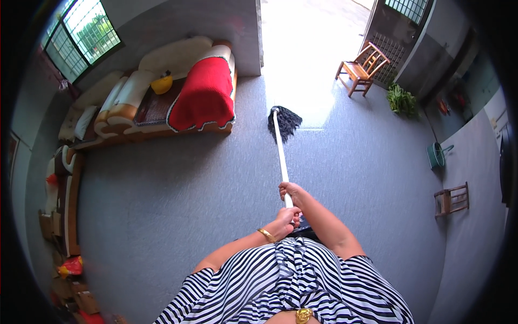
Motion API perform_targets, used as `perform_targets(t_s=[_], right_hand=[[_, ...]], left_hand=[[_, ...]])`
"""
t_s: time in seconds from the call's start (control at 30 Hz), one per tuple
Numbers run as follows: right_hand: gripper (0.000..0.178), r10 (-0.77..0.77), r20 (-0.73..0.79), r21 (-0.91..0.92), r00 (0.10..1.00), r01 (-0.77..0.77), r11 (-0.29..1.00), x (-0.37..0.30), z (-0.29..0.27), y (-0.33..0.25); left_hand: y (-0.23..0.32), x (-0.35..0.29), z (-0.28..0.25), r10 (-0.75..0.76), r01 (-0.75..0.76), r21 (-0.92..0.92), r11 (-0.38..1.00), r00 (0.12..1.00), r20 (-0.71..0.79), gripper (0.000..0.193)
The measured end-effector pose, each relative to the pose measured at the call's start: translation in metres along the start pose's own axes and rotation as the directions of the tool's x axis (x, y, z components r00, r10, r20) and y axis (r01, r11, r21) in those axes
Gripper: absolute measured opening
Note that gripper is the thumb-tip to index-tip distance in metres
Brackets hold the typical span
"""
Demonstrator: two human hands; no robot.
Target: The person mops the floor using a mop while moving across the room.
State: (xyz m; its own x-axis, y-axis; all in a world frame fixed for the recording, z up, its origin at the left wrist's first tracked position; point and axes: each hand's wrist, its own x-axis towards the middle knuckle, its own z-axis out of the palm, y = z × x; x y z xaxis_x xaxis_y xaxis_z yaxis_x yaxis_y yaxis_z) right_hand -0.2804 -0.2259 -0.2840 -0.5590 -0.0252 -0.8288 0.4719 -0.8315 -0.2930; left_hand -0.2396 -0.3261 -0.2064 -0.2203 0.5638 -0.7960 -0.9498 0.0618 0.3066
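We are gripping a white mop handle, right hand farther, left hand nearer, both clenched; dark mop head is resting far ahead, much grey floor unmopped, we judge.

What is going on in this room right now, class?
A person in a striped top grips a white mop handle with both hands: the right hand further down the handle, the left hand at its near end. The dark mop head rests on the grey floor, near the sofa with a red blanket and a sunlit doorway.
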Motion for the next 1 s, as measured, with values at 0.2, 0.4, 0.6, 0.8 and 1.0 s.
perform_targets(t_s=[0.2, 0.4, 0.6, 0.8, 1.0], right_hand=[[0.01, -0.037, -0.003, 0.003, 0.999, 0.037, 0.999, 0.027, 0.01, -0.027], [0.007, -0.077, 0.012, -0.018, 0.997, 0.077, 0.997, 0.065, 0.01, -0.072], [0.007, -0.091, -0.03, -0.081, 0.995, 0.089, 0.993, 0.085, 0.016, -0.143], [0.01, -0.083, -0.029, -0.096, 0.996, 0.079, 0.992, 0.102, 0.005, -0.211], [0.008, -0.078, -0.045, -0.107, 0.996, 0.073, 0.992, 0.124, -0.011, -0.258]], left_hand=[[0.032, 0.024, 0.002, -0.007, 0.007, -0.012, 1.0, 1.0, 0.009, 0.008], [0.07, 0.066, 0.015, -0.015, 0.015, 0.0, 1.0, 1.0, 0.0, 0.008], [0.124, 0.098, 0.06, -0.022, 0.022, -0.028, 0.999, 0.999, 0.03, 0.008], [0.152, 0.157, 0.094, -0.017, 0.018, -0.036, 0.999, 0.999, 0.04, 0.008], [0.175, 0.192, 0.126, -0.042, 0.042, -0.014, 0.999, 0.999, 0.0, 0.01]])
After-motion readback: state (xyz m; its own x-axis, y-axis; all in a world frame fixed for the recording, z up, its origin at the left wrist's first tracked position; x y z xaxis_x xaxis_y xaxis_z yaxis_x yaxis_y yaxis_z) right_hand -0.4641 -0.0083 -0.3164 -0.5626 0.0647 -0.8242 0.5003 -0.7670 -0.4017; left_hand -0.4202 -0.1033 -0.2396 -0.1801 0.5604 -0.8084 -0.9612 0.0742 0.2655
